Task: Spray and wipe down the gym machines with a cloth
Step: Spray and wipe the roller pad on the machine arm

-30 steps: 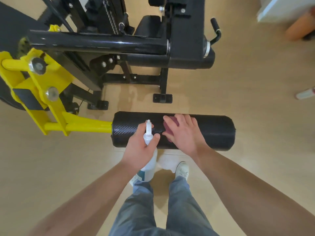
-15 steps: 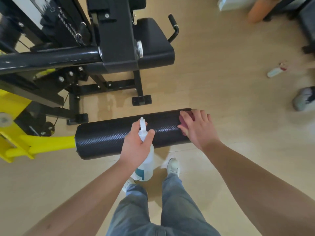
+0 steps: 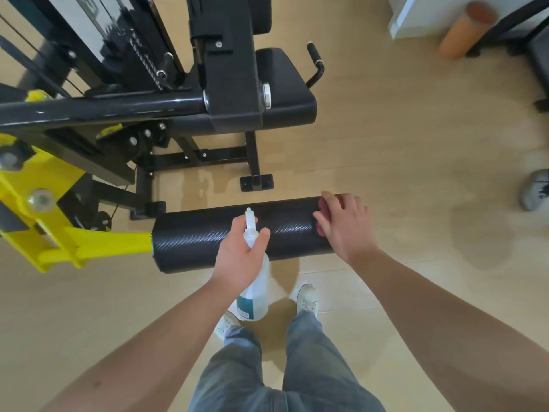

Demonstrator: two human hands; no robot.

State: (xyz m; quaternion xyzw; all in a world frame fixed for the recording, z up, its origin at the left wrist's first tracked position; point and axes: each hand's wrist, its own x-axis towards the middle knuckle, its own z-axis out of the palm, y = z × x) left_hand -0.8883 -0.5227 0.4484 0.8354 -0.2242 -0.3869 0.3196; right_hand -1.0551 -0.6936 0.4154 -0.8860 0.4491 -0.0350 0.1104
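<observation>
Moved from mid-pad, the right hand (image 3: 347, 230) presses the maroon cloth (image 3: 323, 211), fingers flat, at the right end of the roller pad (image 3: 202, 242); that pass looks complete. Curled fingers of the left hand (image 3: 240, 254) clasp the spray bottle (image 3: 255, 292).

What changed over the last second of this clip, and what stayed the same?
The right hand slid the cloth along the roller pad from its middle to its right end. The left hand still grips the spray bottle by its neck; nothing was picked up or let go.

Roller pad (image 3: 208, 242) textured weave; frame (image 3: 98, 107) glossy metal.
</observation>
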